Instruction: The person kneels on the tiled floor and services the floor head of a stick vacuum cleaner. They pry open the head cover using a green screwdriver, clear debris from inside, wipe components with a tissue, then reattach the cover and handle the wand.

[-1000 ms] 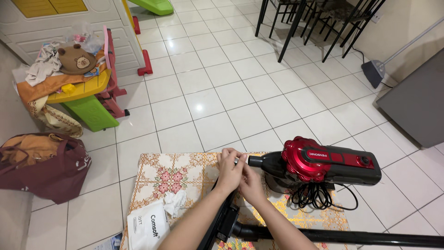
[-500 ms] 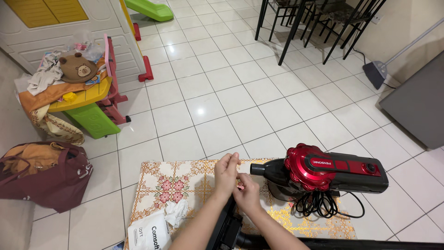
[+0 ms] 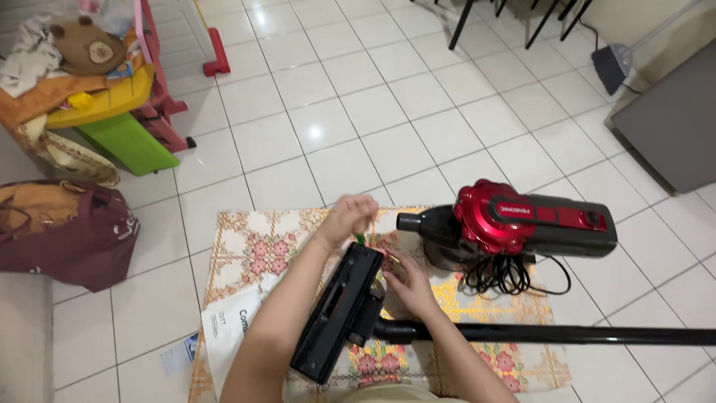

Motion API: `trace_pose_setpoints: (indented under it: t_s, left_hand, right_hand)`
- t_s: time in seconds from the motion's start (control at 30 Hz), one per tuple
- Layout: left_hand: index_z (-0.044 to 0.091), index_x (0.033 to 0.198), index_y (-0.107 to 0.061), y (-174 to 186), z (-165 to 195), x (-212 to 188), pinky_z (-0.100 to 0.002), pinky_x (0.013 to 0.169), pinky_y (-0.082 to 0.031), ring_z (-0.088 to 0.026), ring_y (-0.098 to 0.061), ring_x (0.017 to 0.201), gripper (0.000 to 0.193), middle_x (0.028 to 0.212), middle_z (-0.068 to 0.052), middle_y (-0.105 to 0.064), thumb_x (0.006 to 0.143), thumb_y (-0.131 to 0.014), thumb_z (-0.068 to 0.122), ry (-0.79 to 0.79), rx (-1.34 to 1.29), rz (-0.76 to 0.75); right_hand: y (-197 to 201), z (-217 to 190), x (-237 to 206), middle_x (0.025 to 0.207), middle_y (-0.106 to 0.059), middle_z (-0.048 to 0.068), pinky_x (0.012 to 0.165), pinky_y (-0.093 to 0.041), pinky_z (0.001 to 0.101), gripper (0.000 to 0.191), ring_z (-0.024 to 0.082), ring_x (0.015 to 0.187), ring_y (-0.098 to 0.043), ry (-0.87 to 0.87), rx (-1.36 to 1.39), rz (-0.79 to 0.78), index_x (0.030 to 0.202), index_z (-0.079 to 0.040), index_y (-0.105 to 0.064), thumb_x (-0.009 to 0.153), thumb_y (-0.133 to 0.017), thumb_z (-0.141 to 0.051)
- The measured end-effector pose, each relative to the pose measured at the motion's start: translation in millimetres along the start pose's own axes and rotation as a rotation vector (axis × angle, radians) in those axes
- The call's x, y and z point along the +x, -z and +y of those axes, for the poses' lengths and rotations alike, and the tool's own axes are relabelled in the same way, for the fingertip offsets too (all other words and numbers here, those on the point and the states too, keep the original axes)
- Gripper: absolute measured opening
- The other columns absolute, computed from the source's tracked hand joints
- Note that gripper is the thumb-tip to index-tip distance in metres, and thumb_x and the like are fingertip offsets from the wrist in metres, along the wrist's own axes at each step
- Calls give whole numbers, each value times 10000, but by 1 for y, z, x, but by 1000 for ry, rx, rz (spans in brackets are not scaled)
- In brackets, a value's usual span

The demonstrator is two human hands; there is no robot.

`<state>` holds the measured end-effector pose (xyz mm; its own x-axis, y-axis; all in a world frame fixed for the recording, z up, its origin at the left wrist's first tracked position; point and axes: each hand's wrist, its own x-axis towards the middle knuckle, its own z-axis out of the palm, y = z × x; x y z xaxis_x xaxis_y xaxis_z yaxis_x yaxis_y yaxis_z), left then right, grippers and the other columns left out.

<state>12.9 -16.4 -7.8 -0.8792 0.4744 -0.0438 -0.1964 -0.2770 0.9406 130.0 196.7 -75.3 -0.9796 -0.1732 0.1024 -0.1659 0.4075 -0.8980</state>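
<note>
A black vacuum floor head (image 3: 334,317) lies underside up on a floral mat (image 3: 253,250), joined to a long black tube (image 3: 567,333) that runs off to the right. My left hand (image 3: 348,216) hovers over the head's far end, fingers pinched on a small green piece (image 3: 360,239). My right hand (image 3: 408,282) grips the head's right side near the neck joint. Just beyond the hands lies a red and black vacuum body (image 3: 526,219), its nozzle pointing left and its black cord (image 3: 507,275) coiled beside it.
White paper leaflets (image 3: 231,328) lie on the mat's left edge. A maroon bag (image 3: 71,227) sits on the tiled floor at left, with a cluttered toy table (image 3: 104,89) behind it. A grey cabinet (image 3: 671,127) stands at right, chair legs (image 3: 514,15) at the far top.
My hands were pressed together by the vacuum body's nozzle. Now they are apart: the left is raised with the green piece, the right is on the floor head. The view has tilted downward.
</note>
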Motion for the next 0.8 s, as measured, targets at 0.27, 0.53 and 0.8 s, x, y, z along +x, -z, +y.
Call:
trace_pose_setpoints:
  t_s: [0.27, 0.53, 0.8]
  left_hand:
    - [23, 965, -627, -50, -14, -7, -282, 664, -454, -89, -528, 718, 272, 760, 38, -574, 1066, -554, 264, -339, 406, 854]
    - [10, 816, -542, -64, -27, -7, -298, 549, -360, -97, -404, 623, 410, 671, 10, -464, 1098, -537, 308, -299, 229, 977]
    - [55, 676, -535, 0, -26, 11, -275, 459, -275, -86, -366, 479, 487, 538, 19, -441, 1054, -584, 357, -29, 45, 21]
  right_hand:
    - [-7, -9, -17, 1316, -650, 168, 1024, -499, 405, 564, 346, 1209, -632, -15, -143, -2, 1366, -61, -575, 853, -762, -205]
    - [-21, -41, -59, 1473, -511, 181, 1104, -403, 438, 704, 373, 1363, -496, -39, -181, -176, 1474, -48, -439, 886, -730, -305]
    - [-29, -33, -63, 1545, -459, 150, 1154, -333, 514, 697, 357, 1405, -457, 79, -413, -218, 1484, -75, -445, 892, -719, -320]
